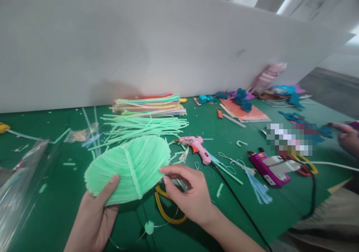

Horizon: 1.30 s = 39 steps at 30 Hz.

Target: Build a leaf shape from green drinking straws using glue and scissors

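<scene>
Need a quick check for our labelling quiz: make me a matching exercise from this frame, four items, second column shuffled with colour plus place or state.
Column 1
1. Fuzzy leaf shape
2. Glue gun
3. Power strip
4. Bundle of stems

Column 2
A. Mixed colours, lying near the foot of the pale panel
B. Pink, lying on the green table
C. Light green, held in the left hand
D. Purple, with something white plugged into it

Pairs: 1-C, 2-B, 3-D, 4-A
</scene>
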{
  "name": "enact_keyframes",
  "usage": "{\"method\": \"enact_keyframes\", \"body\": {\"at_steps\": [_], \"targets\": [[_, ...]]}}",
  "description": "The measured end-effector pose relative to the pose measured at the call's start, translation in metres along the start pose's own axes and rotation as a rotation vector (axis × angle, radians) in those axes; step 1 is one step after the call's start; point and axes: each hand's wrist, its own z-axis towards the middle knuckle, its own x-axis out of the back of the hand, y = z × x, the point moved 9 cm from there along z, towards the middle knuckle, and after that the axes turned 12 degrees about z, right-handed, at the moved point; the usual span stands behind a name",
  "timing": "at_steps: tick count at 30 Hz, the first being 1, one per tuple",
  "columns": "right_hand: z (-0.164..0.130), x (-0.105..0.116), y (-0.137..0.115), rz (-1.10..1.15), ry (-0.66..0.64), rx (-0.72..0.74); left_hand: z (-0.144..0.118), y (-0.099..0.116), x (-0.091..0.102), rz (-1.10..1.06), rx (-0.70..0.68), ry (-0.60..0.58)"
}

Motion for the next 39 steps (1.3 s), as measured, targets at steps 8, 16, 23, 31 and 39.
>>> {"method": "enact_keyframes", "body": {"at_steps": [8, 16, 23, 31, 39], "targets": [[0.001, 0.003, 0.001, -0.018, 0.077, -0.012, -0.003, -0.001, -0.003, 0.024, -0.010, -0.020], [0.000, 0.001, 0.008, 0.026, 0.030, -0.072, 0.000, -0.001, -0.001, 0.005, -0.003, -0.020], [-0.001, -0.007, 0.012, 0.025, -0.102, -0.128, 0.000, 0.000, -0.001, 0.019, 0.006, -0.027], [-0.009, 0.003, 0.042, 0.367, 0.076, -0.416, -0.002, 0.008, 0.001, -0.136, 0.016, 0.045], [-0.015, -0.018, 0.044, 0.301, -0.175, -0.509, 0.000, -0.001, -0.007, -0.170, 0.048, -0.110]]}}
